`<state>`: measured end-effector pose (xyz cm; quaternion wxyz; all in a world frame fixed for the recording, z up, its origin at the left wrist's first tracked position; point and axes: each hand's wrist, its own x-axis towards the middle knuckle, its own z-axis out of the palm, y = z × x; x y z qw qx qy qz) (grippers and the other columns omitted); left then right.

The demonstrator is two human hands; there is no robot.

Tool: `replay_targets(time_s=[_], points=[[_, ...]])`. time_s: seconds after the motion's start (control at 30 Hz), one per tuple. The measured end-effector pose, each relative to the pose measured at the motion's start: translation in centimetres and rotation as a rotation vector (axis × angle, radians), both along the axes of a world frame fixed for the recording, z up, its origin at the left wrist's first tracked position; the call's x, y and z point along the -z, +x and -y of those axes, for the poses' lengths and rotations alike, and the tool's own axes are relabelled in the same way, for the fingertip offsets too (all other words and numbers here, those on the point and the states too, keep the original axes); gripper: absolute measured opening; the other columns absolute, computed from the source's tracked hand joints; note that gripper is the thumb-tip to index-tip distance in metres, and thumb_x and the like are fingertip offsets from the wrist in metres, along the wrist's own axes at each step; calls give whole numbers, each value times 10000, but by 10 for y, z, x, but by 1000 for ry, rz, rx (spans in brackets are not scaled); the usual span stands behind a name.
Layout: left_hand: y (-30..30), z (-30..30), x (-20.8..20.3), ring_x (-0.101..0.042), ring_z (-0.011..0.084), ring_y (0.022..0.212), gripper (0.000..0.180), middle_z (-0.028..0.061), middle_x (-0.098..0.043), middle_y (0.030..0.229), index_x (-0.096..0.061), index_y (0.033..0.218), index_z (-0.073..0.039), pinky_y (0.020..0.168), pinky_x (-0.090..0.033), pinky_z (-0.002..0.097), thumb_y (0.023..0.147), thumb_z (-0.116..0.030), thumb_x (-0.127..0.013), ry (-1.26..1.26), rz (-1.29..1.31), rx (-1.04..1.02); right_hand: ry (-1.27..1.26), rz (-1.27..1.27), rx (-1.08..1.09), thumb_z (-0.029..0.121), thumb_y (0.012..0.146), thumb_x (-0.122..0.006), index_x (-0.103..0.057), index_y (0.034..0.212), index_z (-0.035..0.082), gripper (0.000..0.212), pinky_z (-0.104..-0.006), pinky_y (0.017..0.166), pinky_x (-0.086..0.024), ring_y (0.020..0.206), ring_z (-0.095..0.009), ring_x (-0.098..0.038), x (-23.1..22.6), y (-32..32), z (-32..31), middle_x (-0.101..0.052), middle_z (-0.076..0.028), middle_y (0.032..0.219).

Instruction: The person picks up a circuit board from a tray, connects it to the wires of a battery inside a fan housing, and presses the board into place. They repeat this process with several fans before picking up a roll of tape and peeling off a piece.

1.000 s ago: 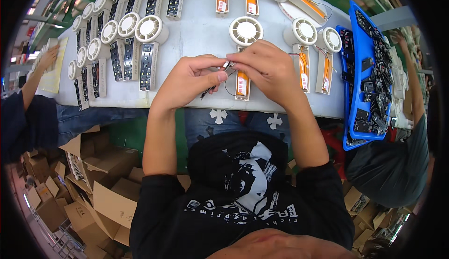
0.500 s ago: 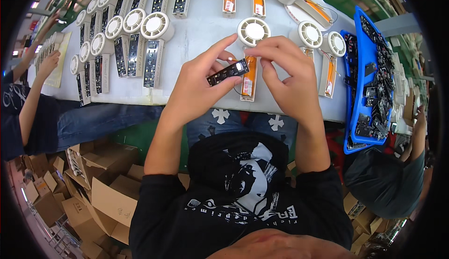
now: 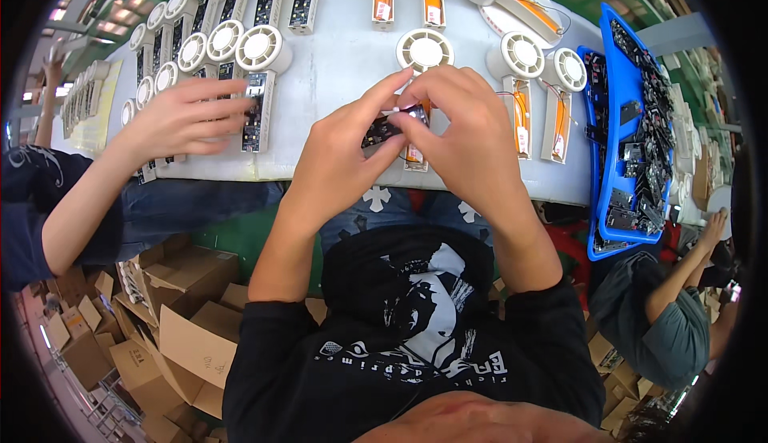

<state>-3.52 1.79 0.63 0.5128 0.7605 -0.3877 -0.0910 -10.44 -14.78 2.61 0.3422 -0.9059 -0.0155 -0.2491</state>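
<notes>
My left hand holds a small black circuit board between thumb and fingers. My right hand is closed at the board's right end, thumb and forefinger pinched there. A tiny white piece, perhaps a connector, shows between the two hands. Right behind them lies a white handheld fan with a round grille; its opened handle holds an orange battery, partly covered by my fingers. Whether a wire sits in the right fingertips is hidden.
On the left, several fans have black boards in their handles; a co-worker's hand reaches over them. Other fans with orange batteries lie right and far. Blue trays of boards stand at the right edge. Cardboard boxes fill the floor left.
My right hand has moved left and down onto the board's end, which has turned less face-up. At left, a co-worker's hand has come in over the fans.
</notes>
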Motion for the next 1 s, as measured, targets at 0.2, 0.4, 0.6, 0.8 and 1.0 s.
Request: replay_targets(time_s=[0.2,0.4,0.6,0.8,1.0], points=[[-1,1,9,-699,148,1043,645,119,-730,1158,-546,1461,-27,969,-556,309,854,74,-741,-68,-188,-16,267,-17,47,34,779,-812,-713,941,4,192,-332,706,-530,785,-227,-656,7,5,8,-725,-82,900],[-7,5,0,-683,154,1094,621,107,-714,1175,-546,1455,-15,989,-549,313,872,82,-737,-12,-212,-13,96,0,-30,31,801,-813,-733,912,-6,142,-312,696,-529,778,-186,-664,4,4,4,-737,-90,877],[1,3,22,-694,159,950,460,118,-732,1058,-570,1395,12,828,-546,298,955,-37,-697,-233,-596,-72,411,-7,134,19,793,-817,-767,901,11,119,-312,676,-525,731,-180,-653,6,4,8,-742,-79,838],[14,-4,30,-574,94,809,311,66,-683,995,-622,1311,59,725,-468,255,1040,-92,-600,-368,-935,-38,150,34,90,18,772,-826,-776,916,21,152,-321,656,-513,718,-219,-633,16,5,6,-726,-76,822],[14,-5,30,-537,92,772,267,66,-687,995,-668,1245,50,706,-443,250,1053,-118,-588,-400,-966,5,-66,223,40,17,773,-825,-757,900,31,144,-338,636,-493,721,-234,-607,26,12,-2,-694,-69,802]])
